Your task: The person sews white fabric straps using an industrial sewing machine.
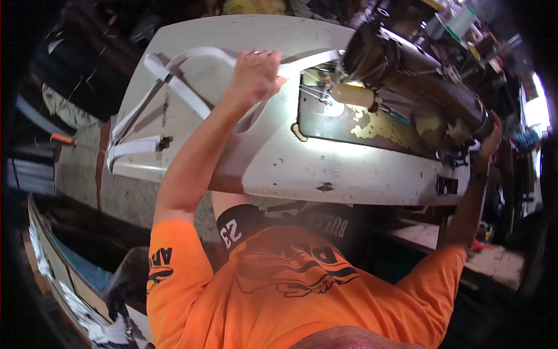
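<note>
While the left hand (256,72) clasps the strap (192,96) on the counter (279,163) beside the needle (325,88), the right hand (491,136) rests at the machine (418,70), grip unclear; a sideways tug could skew the strap.

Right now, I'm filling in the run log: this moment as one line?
left hand: grips white strap | right hand: on sewing machine end | strap loops across table

White strap (187,95) in left hand (256,72): woven cloth, matt, smooth. Table (279,163) under grip: pale paint, dull, chipped, scuffed. Machine (407,70) beside grip, touched by right hand (491,136): metal, worn brown paint, flaking at base, faint sheen.
</note>
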Available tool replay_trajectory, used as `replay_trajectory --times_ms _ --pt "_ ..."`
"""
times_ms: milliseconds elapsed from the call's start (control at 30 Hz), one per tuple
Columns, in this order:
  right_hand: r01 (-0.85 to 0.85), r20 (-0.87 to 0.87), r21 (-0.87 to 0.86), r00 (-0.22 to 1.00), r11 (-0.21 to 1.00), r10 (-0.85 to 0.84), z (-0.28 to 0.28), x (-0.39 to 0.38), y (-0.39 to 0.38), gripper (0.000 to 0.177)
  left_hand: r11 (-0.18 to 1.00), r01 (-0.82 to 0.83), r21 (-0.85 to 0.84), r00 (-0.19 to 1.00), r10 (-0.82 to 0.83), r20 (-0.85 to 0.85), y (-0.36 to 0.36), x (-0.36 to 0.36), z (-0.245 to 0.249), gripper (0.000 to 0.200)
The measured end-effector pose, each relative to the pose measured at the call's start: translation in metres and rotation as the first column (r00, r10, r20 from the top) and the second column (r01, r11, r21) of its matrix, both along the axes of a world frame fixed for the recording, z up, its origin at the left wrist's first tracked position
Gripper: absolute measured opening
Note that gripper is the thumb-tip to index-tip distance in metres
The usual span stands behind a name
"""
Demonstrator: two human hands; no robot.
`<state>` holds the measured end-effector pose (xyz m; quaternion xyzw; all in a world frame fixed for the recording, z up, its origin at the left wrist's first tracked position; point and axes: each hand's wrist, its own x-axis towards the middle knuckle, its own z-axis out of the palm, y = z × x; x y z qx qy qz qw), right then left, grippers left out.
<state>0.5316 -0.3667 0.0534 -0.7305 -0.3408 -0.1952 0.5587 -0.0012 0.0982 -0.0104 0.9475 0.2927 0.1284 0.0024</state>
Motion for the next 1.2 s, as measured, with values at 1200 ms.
replay_trajectory --times_ms 1200 --pt "-0.060 0.193 -0.691 0.945 0.720 0.264 -0.077 -0.314 0.128 0.047 0.789 -0.612 -0.043 0.622 0.448 -0.643 0.173 -0.231 0.079 0.033"
